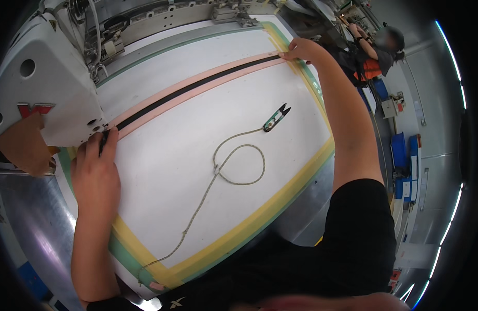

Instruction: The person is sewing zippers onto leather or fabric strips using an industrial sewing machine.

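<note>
A long black strip with pink borders (197,84) stretches straight across a white work board (166,192), rising from left to upper right. My left hand (98,168) is at its left end, close beside the white machine head. The black end shows between its fingers, which close on it; the thumb is hidden. At the far right end, my right hand (304,50) pinches the strip near the board's taped edge. Thread snips (277,118) with dark blades and a green body lie between my arms. From them runs a looped, knotted cord (200,206) toward the near left corner.
A white sewing machine head (47,83) stands over the board's left side. Metal rails and clamps (234,14) run along the far edge. Yellow and green tape (249,223) borders the board. Another person (376,52) works at the upper right, near blue bins (399,150).
</note>
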Demonstrator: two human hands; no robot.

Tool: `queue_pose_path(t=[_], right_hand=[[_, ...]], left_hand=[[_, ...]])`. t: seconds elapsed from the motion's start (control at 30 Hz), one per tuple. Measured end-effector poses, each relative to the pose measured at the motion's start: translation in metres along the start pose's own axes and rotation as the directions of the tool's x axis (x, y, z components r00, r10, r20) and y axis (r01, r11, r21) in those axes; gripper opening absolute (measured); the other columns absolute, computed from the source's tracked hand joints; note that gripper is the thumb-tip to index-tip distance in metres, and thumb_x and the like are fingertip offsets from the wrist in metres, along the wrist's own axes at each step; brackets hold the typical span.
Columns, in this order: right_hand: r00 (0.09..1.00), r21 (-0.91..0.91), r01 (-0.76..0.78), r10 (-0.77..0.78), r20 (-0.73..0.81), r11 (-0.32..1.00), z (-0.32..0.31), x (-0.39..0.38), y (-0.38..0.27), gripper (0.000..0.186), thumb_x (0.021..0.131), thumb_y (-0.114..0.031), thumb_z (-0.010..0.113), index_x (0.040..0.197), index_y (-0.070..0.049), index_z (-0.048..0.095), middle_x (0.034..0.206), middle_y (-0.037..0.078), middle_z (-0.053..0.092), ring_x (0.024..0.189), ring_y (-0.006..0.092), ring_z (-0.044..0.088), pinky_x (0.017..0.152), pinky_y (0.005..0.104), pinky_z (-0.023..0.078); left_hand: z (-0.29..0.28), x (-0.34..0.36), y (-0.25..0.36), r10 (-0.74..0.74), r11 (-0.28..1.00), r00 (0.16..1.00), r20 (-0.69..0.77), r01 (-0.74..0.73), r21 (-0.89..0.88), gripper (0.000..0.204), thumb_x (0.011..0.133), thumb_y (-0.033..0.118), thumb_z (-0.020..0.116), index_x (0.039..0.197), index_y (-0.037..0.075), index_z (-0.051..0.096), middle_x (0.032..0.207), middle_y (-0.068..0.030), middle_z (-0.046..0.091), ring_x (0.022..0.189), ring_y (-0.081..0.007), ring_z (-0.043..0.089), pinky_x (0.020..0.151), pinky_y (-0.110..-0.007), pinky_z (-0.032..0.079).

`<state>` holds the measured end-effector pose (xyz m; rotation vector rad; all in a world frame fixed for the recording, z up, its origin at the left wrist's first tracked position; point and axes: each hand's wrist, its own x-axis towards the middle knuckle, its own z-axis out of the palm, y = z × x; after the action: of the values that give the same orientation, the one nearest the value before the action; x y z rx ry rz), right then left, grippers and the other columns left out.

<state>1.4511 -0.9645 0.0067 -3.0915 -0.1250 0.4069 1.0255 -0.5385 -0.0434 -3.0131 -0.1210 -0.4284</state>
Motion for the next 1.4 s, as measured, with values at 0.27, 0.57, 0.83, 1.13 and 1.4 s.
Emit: queue_pose_path(t=[0.27, 0.57, 0.83, 1.13, 1.4], right_hand=[[0.925, 0.199, 0.141, -0.057, -0.376, 0.97, 0.032, -0.029, 0.02, 0.06, 0.091, -0.066, 0.069, 0.088, -0.006, 0.075, 0.084, 0.014, 0.073, 0.087, 0.0305, 0.071, 0.082, 0.0428, 0.054], [0.996, 0.169, 0.091, -0.089, -0.021, 0.981, 0.056, -0.232, -0.046, 0.051, 0.09, -0.044, 0.081, 0.071, 0.002, 0.069, 0.061, 0.009, 0.063, 0.053, 0.0167, 0.058, 0.051, 0.0349, 0.044], [0.979, 0.453, 0.081, -0.157, 0.133, 0.888, 0.051, -0.229, -0.046, 0.022, 0.082, -0.016, 0.081, 0.079, -0.001, 0.065, 0.071, 0.005, 0.063, 0.065, 0.0153, 0.06, 0.057, 0.0323, 0.045], [0.807, 0.659, 0.496, -0.581, -0.11, 0.565, 0.04, -0.225, -0.16, 0.012, 0.086, -0.001, 0.06, 0.098, 0.0, 0.06, 0.083, 0.009, 0.062, 0.072, 0.0179, 0.063, 0.066, 0.0356, 0.05], [0.335, 0.237, 0.932, -0.9, -0.281, 0.273, 0.077, -0.221, -0.267, 0.018, 0.086, -0.01, 0.062, 0.104, -0.004, 0.064, 0.087, 0.017, 0.068, 0.084, 0.0352, 0.068, 0.073, 0.044, 0.053]], left_hand=[[-0.001, -0.001, 0.003, -0.028, 0.999, 0.999, 0.032, 0.029, -0.018, 0.056, 0.088, 0.002, 0.058, 0.142, 0.013, 0.063, 0.134, -0.0119, 0.064, 0.118, -0.0327, 0.063, 0.096, -0.045, 0.053], [0.001, -0.003, 0.002, -0.031, 0.999, 0.999, 0.007, 0.031, -0.026, 0.052, 0.087, 0.008, 0.061, 0.139, 0.012, 0.065, 0.13, -0.0115, 0.065, 0.113, -0.03, 0.064, 0.09, -0.044, 0.053], [0.004, -0.003, 0.003, -0.037, 0.995, 0.993, -0.115, 0.025, -0.102, 0.05, 0.1, 0.035, 0.066, 0.144, 0.011, 0.062, 0.138, -0.0175, 0.062, 0.127, -0.0352, 0.059, 0.108, -0.049, 0.043], [-0.01, -0.004, 0.001, -0.053, 0.946, 0.997, -0.05, 0.034, -0.323, 0.046, 0.097, 0.023, 0.069, 0.134, -0.002, 0.065, 0.134, -0.0159, 0.066, 0.128, -0.0341, 0.059, 0.109, -0.048, 0.042], [-0.022, -0.006, 0.011, -0.05, 0.981, 0.995, -0.082, 0.033, -0.193, 0.034, 0.089, 0.02, 0.075, 0.115, -0.001, 0.072, 0.113, -0.0133, 0.069, 0.106, -0.0323, 0.065, 0.096, -0.047, 0.047]])
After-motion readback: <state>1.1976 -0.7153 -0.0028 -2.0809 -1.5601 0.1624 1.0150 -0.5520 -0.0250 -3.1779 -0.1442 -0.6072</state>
